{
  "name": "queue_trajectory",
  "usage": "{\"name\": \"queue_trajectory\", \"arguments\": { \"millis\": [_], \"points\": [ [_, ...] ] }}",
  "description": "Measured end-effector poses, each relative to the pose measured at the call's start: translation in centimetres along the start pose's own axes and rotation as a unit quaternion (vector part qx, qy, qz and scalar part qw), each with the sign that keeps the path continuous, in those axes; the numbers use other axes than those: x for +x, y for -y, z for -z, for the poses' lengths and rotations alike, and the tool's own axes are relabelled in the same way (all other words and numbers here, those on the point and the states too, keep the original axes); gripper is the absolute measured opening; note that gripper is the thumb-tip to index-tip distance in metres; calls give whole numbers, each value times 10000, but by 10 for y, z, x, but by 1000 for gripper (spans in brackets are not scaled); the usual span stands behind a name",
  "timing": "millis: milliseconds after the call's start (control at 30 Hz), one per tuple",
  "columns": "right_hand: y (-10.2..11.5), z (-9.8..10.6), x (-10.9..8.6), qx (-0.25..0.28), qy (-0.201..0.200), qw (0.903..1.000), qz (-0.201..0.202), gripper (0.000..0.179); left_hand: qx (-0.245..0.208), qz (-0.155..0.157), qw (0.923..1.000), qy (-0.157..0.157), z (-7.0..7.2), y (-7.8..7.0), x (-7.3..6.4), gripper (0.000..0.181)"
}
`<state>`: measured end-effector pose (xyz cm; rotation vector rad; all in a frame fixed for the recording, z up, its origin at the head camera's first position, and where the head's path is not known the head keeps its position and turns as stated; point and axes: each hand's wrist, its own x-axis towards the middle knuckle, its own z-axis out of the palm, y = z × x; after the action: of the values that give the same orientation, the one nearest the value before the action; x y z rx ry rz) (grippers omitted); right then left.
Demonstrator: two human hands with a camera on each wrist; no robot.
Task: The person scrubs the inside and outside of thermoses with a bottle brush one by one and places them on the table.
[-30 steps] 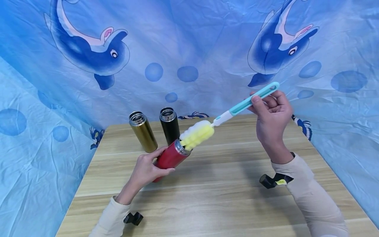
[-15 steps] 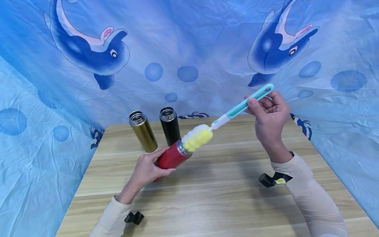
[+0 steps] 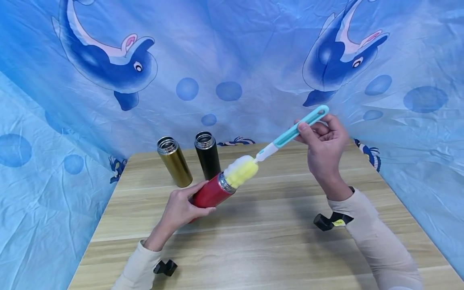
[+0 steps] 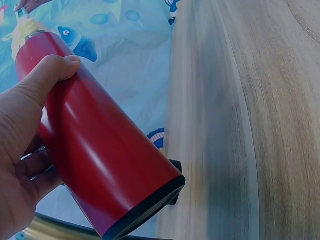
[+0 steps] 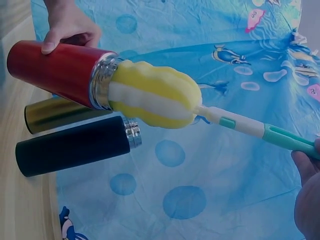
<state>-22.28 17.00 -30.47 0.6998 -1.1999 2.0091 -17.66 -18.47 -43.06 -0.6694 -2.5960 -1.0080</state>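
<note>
At the near edge, a light left sleeve (image 3: 135, 266) and a light right sleeve (image 3: 378, 241) extend over the wood-grain surface (image 3: 253, 249). A black device (image 3: 165, 267) is fitted at the left wrist; a similar unit (image 3: 331, 221) is fitted at the right.

The left hand (image 3: 179, 209) grips the red bottle (image 3: 212, 195) around its body, thumb on one side and fingers on the other. The red bottle is tilted, its steel-rimmed mouth directed up and toward the right hand (image 3: 322, 149).

The yellow-and-white sponge head (image 3: 241, 171) of the brush sits partly inside the mouth of the red bottle; the remainder protrudes. A white neck joins the sponge head to the turquoise handle (image 3: 290, 135). The right hand pinches the handle between thumb and fingers, below the slotted end.

Behind the red bottle, the gold bottle (image 3: 175, 165) and the black bottle (image 3: 207, 159) stand upright on the surface, side by side and apart, both mouths uncovered.

At the rear hangs a blue backdrop (image 3: 261, 80) printed with dolphins and bubbles.
</note>
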Motion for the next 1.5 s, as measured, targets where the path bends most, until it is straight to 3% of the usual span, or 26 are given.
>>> {"name": "queue_trajectory", "arguments": {
  "millis": [300,900,1100,1500],
  "points": [
    [-6,-3,-6,77,-147,9999,47,17,21,-49,9998,-166,-3,-1,0,77],
    [-13,-9,-15,-97,143,9998,27,20,122,-194,9996,-176,-2,-6,0,77],
    [-18,-11,-24,-45,123,9998,-146,18,159,-136,9996,-182,-4,-5,1,77],
    [-21,-14,-35,-316,76,9995,33,17,252,-26,9993,-272,-4,-3,-1,77]
  ]
}}
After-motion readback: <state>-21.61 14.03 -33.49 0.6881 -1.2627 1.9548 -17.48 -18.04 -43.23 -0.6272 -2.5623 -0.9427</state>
